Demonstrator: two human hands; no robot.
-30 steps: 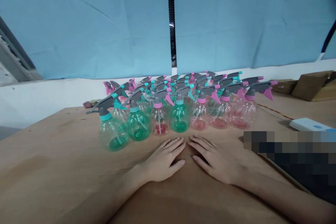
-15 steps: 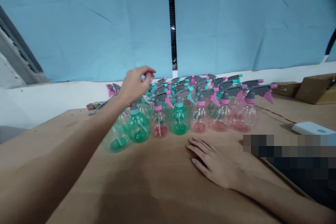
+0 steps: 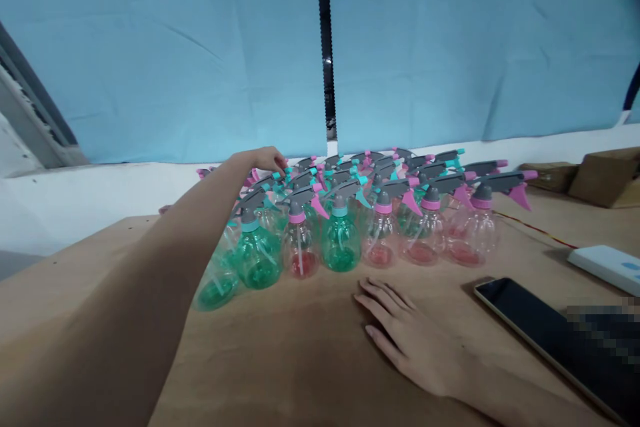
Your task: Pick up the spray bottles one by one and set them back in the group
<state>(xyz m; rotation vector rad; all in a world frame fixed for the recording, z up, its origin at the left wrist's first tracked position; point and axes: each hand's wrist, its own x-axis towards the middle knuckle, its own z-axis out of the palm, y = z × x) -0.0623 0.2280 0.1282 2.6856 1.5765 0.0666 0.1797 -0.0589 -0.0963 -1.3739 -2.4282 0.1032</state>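
Several clear round spray bottles stand in packed rows on the wooden table [image 3: 240,373]. Among the front ones are a green bottle [image 3: 341,243] and a pink-tinted bottle [image 3: 381,247], with grey heads and teal or pink triggers. Over the back left rows, my left hand [image 3: 270,159] has its fingers curled down at the spray heads, close to a teal nozzle; whatever is in them is hidden. My left forearm crosses in front of the leftmost bottles. Flat on the table before the front row, my right hand [image 3: 407,333] rests with fingers stretched out, holding nothing.
A black phone [image 3: 540,340] lies right of my right hand. Beyond it are a white box-like device [image 3: 607,268], a thin red-yellow wire [image 3: 535,229] and cardboard boxes [image 3: 607,177]. A light blue sheet [image 3: 175,67] hangs behind the table.
My left hand has moved down and forward from above the bottles to the heads at the back. The view has shifted slightly, and my right hand stays flat on the table.
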